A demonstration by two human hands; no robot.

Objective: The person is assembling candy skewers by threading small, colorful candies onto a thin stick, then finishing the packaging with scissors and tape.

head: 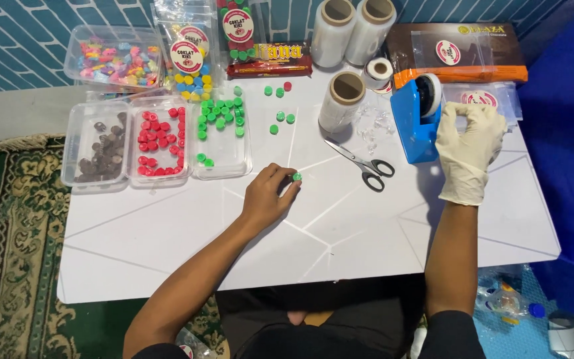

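Fingers (286,179) of our bare left hand (267,197) pinch a small round green candy piece (297,177) resting on the white counter (167,226); we should hold it lightly. Our gloved right hand (468,149) is curled by the blue tape dispenser (414,123), but whether it grips anything is hidden from us.

I see a home packing corner. A low white table (134,246) sits on a patterned carpet (8,266). Candy trays (101,143), wrap rolls (341,100) and a blue tape dispenser (414,123) crowd it.
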